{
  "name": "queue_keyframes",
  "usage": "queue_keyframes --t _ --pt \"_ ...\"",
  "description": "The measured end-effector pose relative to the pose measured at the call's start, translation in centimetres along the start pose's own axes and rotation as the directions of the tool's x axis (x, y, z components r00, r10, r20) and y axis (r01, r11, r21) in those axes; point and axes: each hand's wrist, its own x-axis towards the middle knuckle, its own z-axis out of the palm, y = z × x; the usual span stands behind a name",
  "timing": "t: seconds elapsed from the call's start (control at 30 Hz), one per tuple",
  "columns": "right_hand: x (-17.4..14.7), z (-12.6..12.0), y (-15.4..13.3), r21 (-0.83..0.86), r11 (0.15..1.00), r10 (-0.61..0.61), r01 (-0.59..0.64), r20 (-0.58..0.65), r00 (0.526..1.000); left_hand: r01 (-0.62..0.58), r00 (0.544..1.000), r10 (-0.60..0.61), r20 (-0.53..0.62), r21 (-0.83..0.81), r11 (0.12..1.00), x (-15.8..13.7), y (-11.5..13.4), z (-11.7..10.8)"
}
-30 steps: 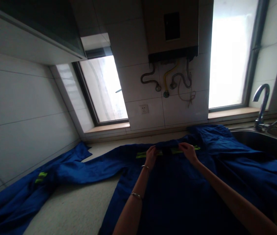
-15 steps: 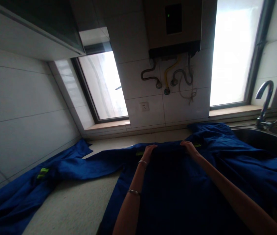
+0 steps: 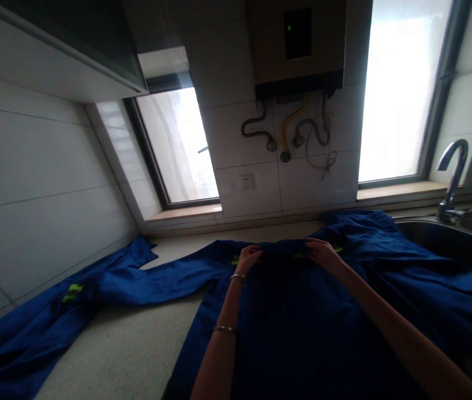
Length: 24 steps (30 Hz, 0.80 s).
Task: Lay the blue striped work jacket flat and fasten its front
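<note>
Head view: both hands pinch the far edge of a blue work jacket [image 3: 302,311] spread across the tabletop [image 3: 135,344]. The left hand [image 3: 247,259] and right hand [image 3: 321,253] sit close together, each closed on a fold of cloth. A second ago the yellow-green reflective strip [image 3: 236,259] lay open between them; now the fold covers most of it, so the edge looks turned over. One sleeve [image 3: 73,300] trails left; a sink [image 3: 448,236] and tap [image 3: 452,172] stand to the right.

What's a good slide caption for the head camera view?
Both hands, left hand and right hand, pinch the far edge of a blue work jacket spread on a kitchen counter.
</note>
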Motion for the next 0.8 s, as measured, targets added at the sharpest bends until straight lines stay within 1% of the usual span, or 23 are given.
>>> queue_keyframes --t 0.1,0.17,0.23,0.3,0.4,0.43,0.53,0.57,0.6,0.63,0.67,0.7,0.73,0.77,0.8 --pt "-0.3 0.1 -0.2 0.079 0.996 0.037 -0.037 0.007 0.999 0.031 1.000 -0.031 0.001 0.000 1.000 0.1 -0.7 -0.5" --pt "-0.4 0.1 -0.3 0.064 0.998 0.021 -0.020 -0.004 1.000 0.045 0.999 -0.045 0.016 -0.022 0.999 0.0 -0.9 -0.3" --pt "-0.4 0.0 -0.4 0.004 1.000 -0.023 0.023 -0.028 0.999 0.039 0.999 -0.037 0.035 -0.060 0.997 -0.1 -0.9 0.1" --pt "-0.4 -0.2 -0.5 -0.082 0.993 -0.090 0.084 -0.077 0.993 0.017 0.999 -0.012 0.045 -0.105 0.994 -0.2 -0.7 0.5" --pt "-0.2 -0.6 -0.6 -0.214 0.961 -0.207 0.174 -0.142 0.968 -0.019 0.999 0.026 0.040 -0.164 0.986 -0.3 -0.4 1.1" --pt "-0.1 -0.7 -0.6 -0.249 0.949 -0.232 0.191 -0.146 0.962 -0.027 0.999 0.033 0.035 -0.180 0.983 -0.4 -0.3 1.2" --pt "0.1 -1.1 -0.5 -0.349 0.916 -0.256 0.200 -0.122 0.959 -0.037 0.999 0.042 0.020 -0.216 0.976 -0.5 -0.1 1.7" --pt "0.2 -1.1 -0.5 -0.410 0.885 -0.290 0.220 -0.117 0.950 -0.039 0.999 0.043 0.014 -0.221 0.975 -0.5 -0.1 1.9" --pt "0.1 -1.0 -0.5 -0.493 0.829 -0.359 0.262 -0.110 0.927 -0.041 0.999 0.044 0.007 -0.221 0.974 -0.6 -0.1 2.0" --pt "-0.1 -0.7 -0.6 -0.590 0.741 -0.453 0.321 -0.086 0.887 -0.045 0.999 0.046 -0.001 -0.216 0.975 -0.7 0.0 2.2" --pt "-0.4 -0.2 -0.8 -0.683 0.622 -0.553 0.384 -0.035 0.833 -0.051 0.999 0.050 -0.009 -0.205 0.977 -0.8 0.0 2.4" --pt "-0.8 0.5 -1.0 -0.756 0.484 -0.632 0.440 0.046 0.774 -0.057 0.998 0.055 -0.017 -0.190 0.980 -0.9 0.1 2.6" --pt "-1.3 1.3 -1.2 -0.801 0.346 -0.673 0.488 0.151 0.724 -0.066 0.998 0.063 -0.027 -0.173 0.983 -0.9 0.1 2.7" --pt "-1.9 2.2 -1.4 -0.816 0.218 -0.672 0.535 0.272 0.689 -0.078 0.997 0.073 -0.041 -0.152 0.985 -1.0 0.2 2.9" --pt "-2.5 3.2 -1.5 -0.804 0.105 -0.634 0.585 0.399 0.662 -0.093 0.995 0.086 -0.059 -0.131 0.987 -1.0 0.2 3.0"
